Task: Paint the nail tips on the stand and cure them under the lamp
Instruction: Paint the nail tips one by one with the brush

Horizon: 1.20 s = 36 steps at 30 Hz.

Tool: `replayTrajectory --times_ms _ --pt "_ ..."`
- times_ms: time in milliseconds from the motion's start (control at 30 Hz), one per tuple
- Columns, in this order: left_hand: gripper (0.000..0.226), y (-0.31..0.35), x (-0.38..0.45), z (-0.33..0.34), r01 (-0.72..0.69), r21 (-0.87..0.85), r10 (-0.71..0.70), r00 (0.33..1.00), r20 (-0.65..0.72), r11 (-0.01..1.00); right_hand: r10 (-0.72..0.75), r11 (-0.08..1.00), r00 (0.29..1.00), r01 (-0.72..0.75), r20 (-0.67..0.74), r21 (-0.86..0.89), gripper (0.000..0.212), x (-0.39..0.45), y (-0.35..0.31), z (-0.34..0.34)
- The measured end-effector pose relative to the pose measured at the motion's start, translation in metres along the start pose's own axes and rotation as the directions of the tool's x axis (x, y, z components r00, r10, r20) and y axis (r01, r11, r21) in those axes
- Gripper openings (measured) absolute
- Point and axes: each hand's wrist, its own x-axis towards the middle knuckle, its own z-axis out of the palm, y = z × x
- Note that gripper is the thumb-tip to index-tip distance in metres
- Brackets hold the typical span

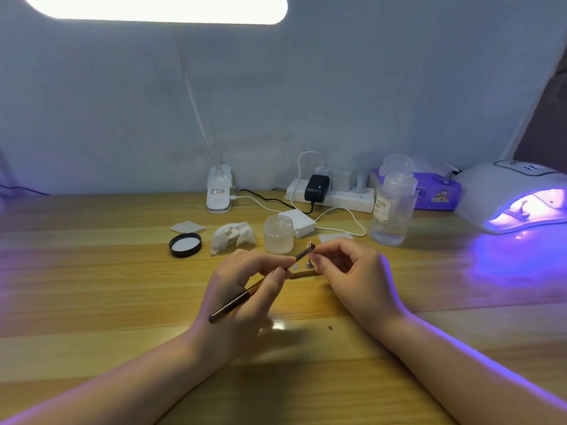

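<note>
Our left hand [245, 286] pinches the brush [254, 289] near its front; our right hand [352, 271] closes its grip on a small holder bearing the nail tip [312, 246], above the surface [92, 286] — light, likely fragile and smudge-prone, so hold below the tip.

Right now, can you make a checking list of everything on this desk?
Surface: wooden desk, purple glow at right.
Job's things: brush in left hand; nail tip on small holder pinched by right hand; curing lamp lit, a stand inside.
Clutter: open jar, black lid, crumpled tissue, clear bottle, wipes pack.
Hands: both busy.
Cables: power strip, white cable looping on the desk.
Surroundings: desk light overhead.
</note>
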Motion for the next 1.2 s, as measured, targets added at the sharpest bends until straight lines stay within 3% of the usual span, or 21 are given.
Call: replayTrajectory --times_ms 367,533,800,1033,1200 --pt "0.025 -0.0022 -0.0005 0.0008 0.032 0.041 -0.031 0.999 -0.008 0.999 0.003 1.000 1.000 -0.003 0.002 0.017 0.011 -0.0002 0.0009 0.0009" --pt "0.020 -0.0016 -0.0019 -0.0020 0.000 -0.039 0.000 1.000 -0.001 0.999 0.032 0.999 0.999 -0.031 -0.013 0.041 0.015 -0.0001 0.0022 0.0020" --pt "0.023 0.0001 0.0004 0.0018 0.093 -0.051 -0.093 0.996 -0.009 0.994 0.024 0.998 1.000 -0.025 0.010 0.060 0.013 -0.0002 0.0027 0.0017" --pt "0.024 -0.0005 -0.0025 -0.0031 0.044 -0.131 -0.043 0.999 0.006 0.990 0.048 0.997 0.999 -0.048 0.006 0.068 0.012 -0.0001 0.0012 0.0018" --pt "0.025 -0.0013 -0.0013 0.0007 0.123 -0.135 -0.129 0.991 -0.038 0.983 0.049 0.996 0.998 -0.051 0.024 0.068 0.007 -0.0003 -0.0005 0.0024"
